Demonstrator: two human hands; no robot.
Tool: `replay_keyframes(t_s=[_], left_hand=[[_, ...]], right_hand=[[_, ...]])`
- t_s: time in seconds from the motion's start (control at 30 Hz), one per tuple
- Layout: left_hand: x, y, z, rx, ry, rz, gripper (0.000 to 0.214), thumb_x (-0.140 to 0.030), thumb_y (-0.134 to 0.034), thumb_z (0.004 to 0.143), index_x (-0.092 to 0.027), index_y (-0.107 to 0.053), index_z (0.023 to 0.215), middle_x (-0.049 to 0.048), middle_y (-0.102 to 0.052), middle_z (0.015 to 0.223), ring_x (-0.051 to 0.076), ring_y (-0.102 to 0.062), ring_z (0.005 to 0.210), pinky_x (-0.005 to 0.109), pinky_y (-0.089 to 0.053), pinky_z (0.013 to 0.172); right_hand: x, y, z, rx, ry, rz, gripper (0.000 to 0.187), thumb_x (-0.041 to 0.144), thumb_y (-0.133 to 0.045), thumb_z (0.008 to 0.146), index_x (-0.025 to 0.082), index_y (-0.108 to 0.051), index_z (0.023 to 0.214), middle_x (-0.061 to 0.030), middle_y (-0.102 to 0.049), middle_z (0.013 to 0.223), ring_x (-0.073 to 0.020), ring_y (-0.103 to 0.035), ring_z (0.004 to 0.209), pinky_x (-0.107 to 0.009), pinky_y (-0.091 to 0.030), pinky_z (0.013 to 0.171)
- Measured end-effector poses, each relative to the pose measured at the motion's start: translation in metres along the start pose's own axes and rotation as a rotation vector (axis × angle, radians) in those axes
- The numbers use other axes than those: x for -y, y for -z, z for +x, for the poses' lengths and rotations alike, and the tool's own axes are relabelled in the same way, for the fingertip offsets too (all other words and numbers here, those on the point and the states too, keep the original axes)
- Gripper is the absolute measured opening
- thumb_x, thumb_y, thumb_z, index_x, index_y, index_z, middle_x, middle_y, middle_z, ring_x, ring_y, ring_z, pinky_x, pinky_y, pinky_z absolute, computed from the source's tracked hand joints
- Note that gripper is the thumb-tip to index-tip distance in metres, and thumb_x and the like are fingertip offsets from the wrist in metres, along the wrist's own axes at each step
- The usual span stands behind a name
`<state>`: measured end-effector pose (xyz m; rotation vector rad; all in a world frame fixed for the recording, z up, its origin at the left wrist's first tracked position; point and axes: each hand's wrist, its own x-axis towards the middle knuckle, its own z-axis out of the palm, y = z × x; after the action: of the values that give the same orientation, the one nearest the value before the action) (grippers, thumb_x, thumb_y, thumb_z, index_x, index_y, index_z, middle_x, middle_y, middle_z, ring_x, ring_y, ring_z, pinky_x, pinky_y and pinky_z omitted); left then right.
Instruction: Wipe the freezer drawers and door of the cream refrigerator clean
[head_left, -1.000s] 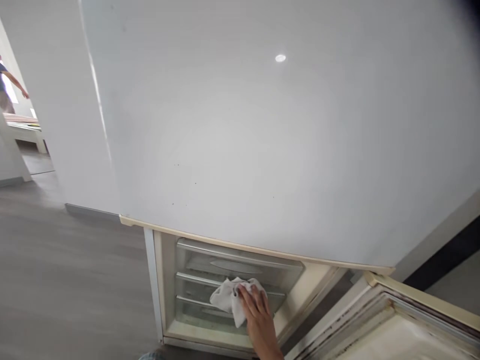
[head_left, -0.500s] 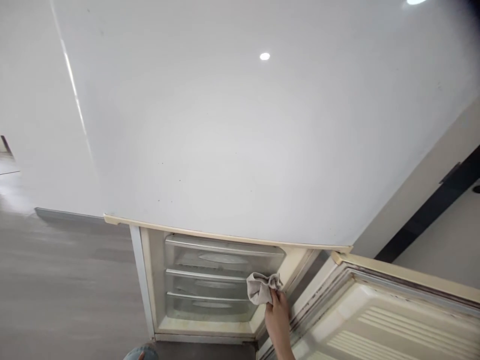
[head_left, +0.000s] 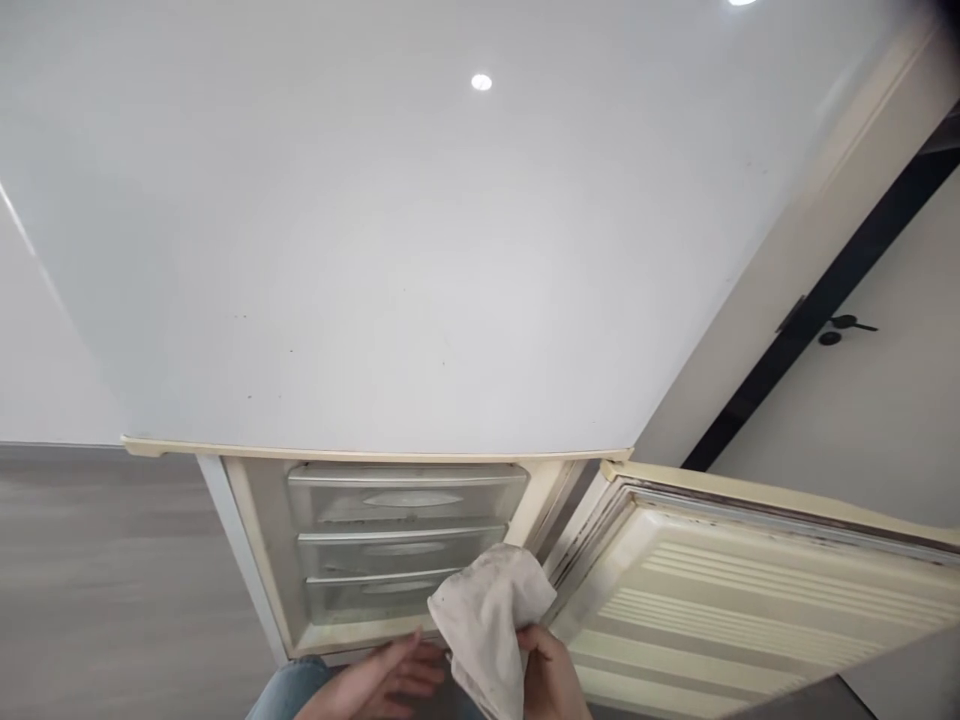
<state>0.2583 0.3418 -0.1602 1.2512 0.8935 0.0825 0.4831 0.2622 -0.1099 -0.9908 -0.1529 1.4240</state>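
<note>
A pale grey cloth (head_left: 491,620) hangs loosely in front of the open freezer compartment. My right hand (head_left: 551,675) is closed on its right edge, fingers pinching the fabric. Just left of the cloth is my left hand (head_left: 382,680), fingers apart and holding nothing; whether its fingertips touch the cloth I cannot tell. Behind the hands stand clear plastic drawers (head_left: 409,500), stacked inside the freezer's cream frame (head_left: 337,637). The cloth covers the lower right corner of the drawers.
The freezer door (head_left: 720,590) is swung open to the right, with dark stains along its seal. Above is the white top panel (head_left: 420,250). A grey floor (head_left: 112,580) lies at left. A room door with a dark handle (head_left: 847,322) is at right. My knee (head_left: 289,690) shows below.
My right hand has drawn the cloth back from the freezer's right inner edge towards me. The cloth now hangs more spread out. My left hand has come into view beside it. The view has shifted right.
</note>
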Motion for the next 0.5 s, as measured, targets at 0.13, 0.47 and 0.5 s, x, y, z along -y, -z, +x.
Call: replay_keyframes(t_s=[0.13, 0.47, 0.5], left_hand=[[-0.044, -0.043, 0.009, 0.33, -0.154, -0.776, 0.073, -0.074, -0.045, 0.078, -0.019, -0.062, 0.122, 0.0119, -0.069, 0.121, 0.029, -0.06, 0.118, 0.04, -0.047, 0.098], [-0.08, -0.037, -0.013, -0.331, -0.386, -0.625, 0.046, -0.052, -0.075, 0.068, -0.021, -0.069, 0.101, 0.0023, -0.074, 0.094, 0.017, -0.063, 0.085, 0.025, -0.047, 0.078], [-0.084, -0.04, -0.019, -0.328, -0.394, -0.553, 0.05, -0.054, -0.073, 0.069, -0.021, -0.068, 0.105, 0.0022, -0.074, 0.095, 0.017, -0.061, 0.082, 0.026, -0.047, 0.076]], right_hand=[[0.002, 0.011, -0.009, 0.056, -0.036, -0.022, 0.027, 0.018, -0.064, 0.045, 0.019, -0.071, 0.071, -0.0032, -0.073, 0.083, -0.0278, -0.062, 0.097, -0.032, -0.049, 0.084], [-0.03, 0.037, 0.016, -0.137, -0.053, -0.004, 0.061, 0.05, -0.087, 0.039, 0.026, -0.072, 0.093, -0.0065, -0.07, 0.112, -0.0282, -0.058, 0.116, -0.036, -0.048, 0.091], [-0.039, 0.037, 0.021, -0.113, -0.04, -0.02, 0.063, 0.052, -0.087, 0.036, 0.027, -0.072, 0.093, -0.0066, -0.07, 0.111, -0.0283, -0.058, 0.115, -0.037, -0.048, 0.09]])
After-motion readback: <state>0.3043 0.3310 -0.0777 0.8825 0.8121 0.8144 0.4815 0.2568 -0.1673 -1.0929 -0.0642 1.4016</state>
